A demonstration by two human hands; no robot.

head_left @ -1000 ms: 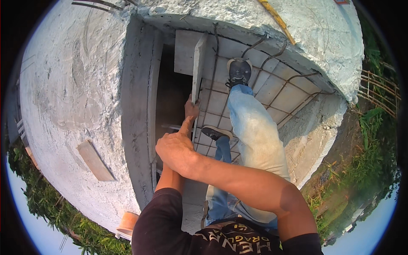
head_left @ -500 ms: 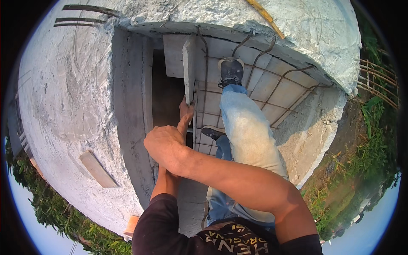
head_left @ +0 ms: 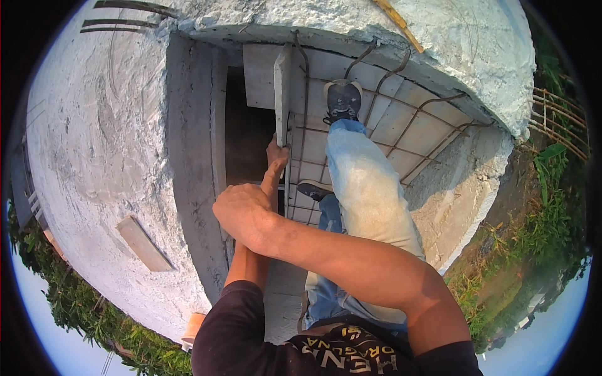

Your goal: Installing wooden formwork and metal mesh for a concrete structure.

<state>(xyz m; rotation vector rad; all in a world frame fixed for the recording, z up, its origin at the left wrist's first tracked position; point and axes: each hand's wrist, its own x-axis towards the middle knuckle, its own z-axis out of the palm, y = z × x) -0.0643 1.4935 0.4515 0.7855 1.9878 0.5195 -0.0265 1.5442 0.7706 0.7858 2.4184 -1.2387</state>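
My left hand [head_left: 276,155] grips the near end of a narrow grey board [head_left: 282,94], which stands on edge beside a dark opening [head_left: 248,138]. My right arm crosses over my left forearm. Just above that forearm, my right hand [head_left: 241,210] is curled with its back toward me; its fingers are hidden, and what they hold cannot be made out. To the right of the board lies a grid of rusty rebar [head_left: 389,147] over pale panels [head_left: 332,66]. One of my shoes [head_left: 343,100] is on the grid, and the other shoe [head_left: 315,189] is nearer, partly behind my leg.
Rough concrete [head_left: 100,144] surrounds the recess, with bent bars rising along its far edge. A loose plank [head_left: 144,243] lies on the left slab, and a yellowish strip [head_left: 399,24] lies at the far side. Rebar [head_left: 560,122] projects at right above a grassy slope [head_left: 533,250].
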